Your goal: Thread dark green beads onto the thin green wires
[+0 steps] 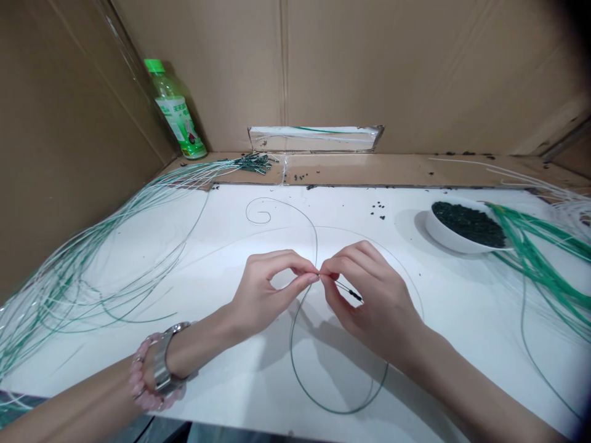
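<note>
Your left hand (265,288) pinches the cord (292,344) over the middle of the desk (226,391); your right hand (373,298) pinches it just beside, dark beads (355,295) showing behind its fingers; the cord appears light, springy, possibly slippery; fingertip holds near the pinch should suit it.
</note>
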A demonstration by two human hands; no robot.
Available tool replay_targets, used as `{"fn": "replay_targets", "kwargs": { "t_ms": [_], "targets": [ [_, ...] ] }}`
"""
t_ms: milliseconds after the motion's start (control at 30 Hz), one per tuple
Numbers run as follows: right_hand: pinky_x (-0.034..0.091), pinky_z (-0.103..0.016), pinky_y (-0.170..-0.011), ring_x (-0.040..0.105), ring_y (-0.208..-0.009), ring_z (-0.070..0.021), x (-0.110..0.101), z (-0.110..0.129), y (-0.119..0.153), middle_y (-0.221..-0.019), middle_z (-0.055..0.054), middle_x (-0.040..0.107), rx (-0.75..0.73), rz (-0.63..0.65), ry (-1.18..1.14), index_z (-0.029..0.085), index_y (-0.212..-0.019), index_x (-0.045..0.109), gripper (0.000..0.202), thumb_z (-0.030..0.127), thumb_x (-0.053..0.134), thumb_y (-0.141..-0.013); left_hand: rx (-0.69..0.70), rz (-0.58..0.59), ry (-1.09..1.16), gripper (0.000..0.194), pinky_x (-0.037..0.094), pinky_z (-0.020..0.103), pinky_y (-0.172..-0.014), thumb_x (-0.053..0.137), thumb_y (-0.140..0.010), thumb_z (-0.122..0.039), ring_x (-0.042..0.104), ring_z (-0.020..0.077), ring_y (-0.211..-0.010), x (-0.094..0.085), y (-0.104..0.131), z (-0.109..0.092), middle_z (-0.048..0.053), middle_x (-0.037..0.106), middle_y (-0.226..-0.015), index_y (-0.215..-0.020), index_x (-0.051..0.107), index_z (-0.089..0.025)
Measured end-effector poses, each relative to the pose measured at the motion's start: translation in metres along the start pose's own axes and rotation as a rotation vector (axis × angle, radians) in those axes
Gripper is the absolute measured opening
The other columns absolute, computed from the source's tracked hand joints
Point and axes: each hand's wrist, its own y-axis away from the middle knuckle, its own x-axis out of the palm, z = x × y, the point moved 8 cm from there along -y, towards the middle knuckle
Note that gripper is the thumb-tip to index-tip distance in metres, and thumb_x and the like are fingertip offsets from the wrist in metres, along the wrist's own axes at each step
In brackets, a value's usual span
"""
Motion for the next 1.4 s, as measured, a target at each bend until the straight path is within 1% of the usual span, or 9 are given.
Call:
{"fn": "replay_targets", "kwargs": {
  "t_ms": [200,367,633,933,1167,1400],
  "targets": [
    [0.040,-0.023,-0.058,0.043,-0.067,-0.0120,-0.0066,-0.0008,-0.0014,-0.064,-0.001,0.054,0.034,-0.053,0.024,0.017,-0.075,0.050,0.014,0.004,0.052,-0.079,-0.078,-0.011,0.037,0.005,0.049,0.024,-0.063,0.064,-0.079,-0.019,0.061,0.0120,-0.064,-0.0019,0.0018,0.0071,0.002,0.068,-0.070,-0.075,0.067,-0.017],
    [0.040,-0.024,-0.058,0.044,-0.066,-0.0126,-0.0065,0.0012,-0.0010,-0.064,0.000,0.054,0.010,-0.055,0.035,0.018,-0.075,0.050,0.016,0.002,0.053,-0.077,-0.105,-0.035,0.038,0.008,0.049,0.025,-0.063,0.064,-0.080,-0.022,0.061,0.0127,-0.064,-0.0024,0.0002,0.0085,0.002,0.069,-0.070,-0.073,0.067,-0.017],
    [0.041,-0.023,-0.057,0.044,-0.065,-0.0127,-0.0076,0.0026,-0.0012,-0.063,0.000,0.055,0.004,-0.072,0.029,0.018,-0.075,0.050,0.016,0.002,0.053,-0.077,-0.101,-0.028,0.073,0.005,0.048,0.023,-0.064,0.065,-0.080,-0.019,0.060,0.0108,-0.066,-0.0029,0.0018,0.0090,0.001,0.068,-0.071,-0.075,0.066,-0.017],
    [0.041,-0.023,-0.056,0.044,-0.065,-0.0120,-0.0072,0.0016,-0.0017,-0.062,0.000,0.055,0.015,-0.070,0.025,0.018,-0.076,0.051,0.016,0.003,0.052,-0.078,-0.085,-0.028,0.088,0.005,0.049,0.025,-0.063,0.065,-0.079,-0.019,0.061,0.0124,-0.065,-0.0025,0.0018,0.0075,0.002,0.068,-0.070,-0.075,0.067,-0.018],
    [0.041,-0.023,-0.055,0.045,-0.063,-0.0119,-0.0085,0.0015,-0.0035,-0.061,0.000,0.055,0.054,-0.071,-0.008,0.019,-0.074,0.050,0.015,0.004,0.051,-0.079,-0.066,-0.025,0.111,0.004,0.049,0.027,-0.063,0.065,-0.079,-0.020,0.061,0.0133,-0.065,-0.0023,0.0021,0.0072,0.003,0.068,-0.071,-0.077,0.068,-0.018],
    [0.041,-0.023,-0.057,0.045,-0.064,-0.0122,-0.0075,0.0025,-0.0031,-0.062,-0.001,0.056,0.038,-0.061,-0.031,0.018,-0.075,0.051,0.015,0.003,0.053,-0.077,-0.067,-0.025,0.135,0.003,0.049,0.026,-0.063,0.066,-0.078,-0.017,0.062,0.0127,-0.066,-0.0016,0.0027,0.0070,0.002,0.069,-0.072,-0.077,0.068,-0.018]
  ]
}}
